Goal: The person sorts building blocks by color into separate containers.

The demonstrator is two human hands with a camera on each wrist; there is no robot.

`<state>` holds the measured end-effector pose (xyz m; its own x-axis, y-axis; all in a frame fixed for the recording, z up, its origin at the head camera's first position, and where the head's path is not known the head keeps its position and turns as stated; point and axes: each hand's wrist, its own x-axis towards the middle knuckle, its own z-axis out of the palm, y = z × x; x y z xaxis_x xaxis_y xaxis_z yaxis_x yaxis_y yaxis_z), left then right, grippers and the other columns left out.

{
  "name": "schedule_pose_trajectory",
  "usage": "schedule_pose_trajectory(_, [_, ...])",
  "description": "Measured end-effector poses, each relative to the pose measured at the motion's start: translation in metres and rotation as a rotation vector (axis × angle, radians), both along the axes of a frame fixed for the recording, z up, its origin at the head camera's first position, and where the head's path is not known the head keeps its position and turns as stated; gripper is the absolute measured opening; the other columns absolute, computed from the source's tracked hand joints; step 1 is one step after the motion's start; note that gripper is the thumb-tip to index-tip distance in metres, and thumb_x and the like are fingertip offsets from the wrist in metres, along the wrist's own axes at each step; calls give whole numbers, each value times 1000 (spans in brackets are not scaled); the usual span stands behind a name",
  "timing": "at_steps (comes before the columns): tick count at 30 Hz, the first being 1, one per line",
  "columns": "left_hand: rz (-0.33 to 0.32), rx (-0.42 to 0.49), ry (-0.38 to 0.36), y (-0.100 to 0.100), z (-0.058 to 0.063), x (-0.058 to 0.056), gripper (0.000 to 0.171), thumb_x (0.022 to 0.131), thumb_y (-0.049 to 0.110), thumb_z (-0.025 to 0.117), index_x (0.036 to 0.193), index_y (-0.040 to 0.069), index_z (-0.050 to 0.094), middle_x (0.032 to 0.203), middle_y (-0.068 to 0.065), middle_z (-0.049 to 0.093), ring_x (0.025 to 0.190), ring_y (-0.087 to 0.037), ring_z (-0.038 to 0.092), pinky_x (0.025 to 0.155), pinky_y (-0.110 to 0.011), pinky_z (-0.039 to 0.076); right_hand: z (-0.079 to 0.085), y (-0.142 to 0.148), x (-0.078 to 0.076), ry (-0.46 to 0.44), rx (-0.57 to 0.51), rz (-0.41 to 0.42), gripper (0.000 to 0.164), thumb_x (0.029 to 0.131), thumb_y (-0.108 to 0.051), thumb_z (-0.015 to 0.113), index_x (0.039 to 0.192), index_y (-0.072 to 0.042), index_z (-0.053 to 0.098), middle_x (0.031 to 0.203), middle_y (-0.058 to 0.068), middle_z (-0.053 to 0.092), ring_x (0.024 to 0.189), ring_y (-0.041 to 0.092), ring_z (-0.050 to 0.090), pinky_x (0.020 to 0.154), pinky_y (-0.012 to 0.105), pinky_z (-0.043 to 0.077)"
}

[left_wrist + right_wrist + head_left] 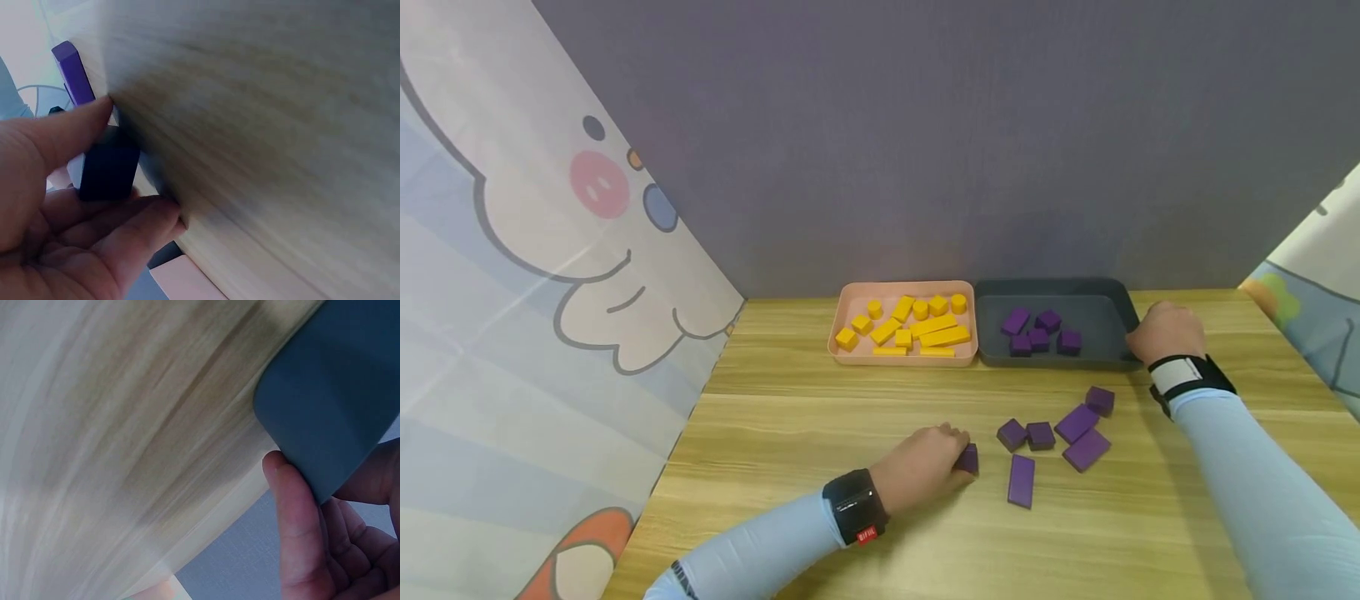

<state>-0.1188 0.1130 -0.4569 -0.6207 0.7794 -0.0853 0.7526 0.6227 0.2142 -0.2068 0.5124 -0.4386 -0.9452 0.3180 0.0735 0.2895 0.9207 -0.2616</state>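
Observation:
My left hand [919,468] is low over the table, left of the loose purple blocks, and pinches a dark purple cube [107,174] between thumb and fingers. In the head view, part of that cube shows past the fingertips. At the back right, my right hand [1168,333] grips the right end of a dark grey tray [1103,321]. The right wrist view has the thumb on one side of the tray's wall [331,400] and the fingers on the other. Several purple blocks [1069,342] lie inside this tray.
A pink tray [838,333] with several yellow blocks [934,326] stands against the dark tray's left side. Between the hands lie loose purple cubes [1041,436] and flat purple blocks [1021,481] on the wooden table [760,433]. A grey wall [925,142] rises behind the trays.

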Motion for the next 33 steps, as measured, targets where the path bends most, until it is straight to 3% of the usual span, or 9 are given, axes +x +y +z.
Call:
schedule_pose_trajectory(6, [-13,29,22,-1,0,-2,24,96,27,76,111,9,71,97,0,76,82,-3,67,72,-11,54,5,-3,2,9,-8,-4,29,78,-11,70,57,4,57,60,23,60,63,47,61,47,46,45])
schedule_pose_trajectory(12, [-35,157,-54,-3,3,-8,10,93,17,76,89,13,68,77,8,68,63,4,51,54,-7,40,8,-3,2,9,-14,-1,33,79,-12,69,53,-1,51,55,16,55,59,40,59,46,42,43])
schedule_pose_trajectory(15, [-47,207,-47,-2,6,-13,10,91,16,78,99,12,73,86,7,74,70,5,57,60,-4,44,8,-3,0,10,-2,-8,35,80,-12,70,53,-2,50,55,14,54,58,38,58,46,42,43])
schedule_pose_trajectory(18, [-36,281,-18,0,14,-21,27,89,15,80,115,10,76,104,2,80,86,2,68,74,-5,52,8,-2,-2,6,13,-12,33,80,-12,70,54,0,52,55,15,55,59,38,58,47,43,44])
schedule_pose_trajectory(22, [35,410,-19,7,30,-38,33,88,14,81,120,7,76,110,-3,81,91,-4,74,77,-7,55,5,0,-3,9,5,-14,28,78,-11,70,59,5,58,58,20,59,61,42,60,48,46,46])
schedule_pose_trajectory(27, [133,577,-43,26,50,-72,33,88,8,82,119,1,76,112,-12,80,92,-12,78,74,-7,56,3,3,-1,12,-10,-18,26,78,-11,70,64,8,60,62,24,61,64,47,62,47,47,46])
schedule_pose_trajectory(29, [169,611,-30,35,56,-86,35,87,6,82,121,-1,75,115,-14,79,92,-13,78,73,-8,56,2,2,0,5,-10,-20,26,79,-12,70,63,7,59,62,23,60,63,46,61,46,46,45])
schedule_pose_trajectory(33, [235,605,1,51,62,-110,37,89,8,80,125,2,74,107,-12,79,73,-10,72,58,-8,52,1,-1,1,-11,-13,-15,27,79,-11,69,61,4,58,61,21,59,62,42,60,46,45,45])
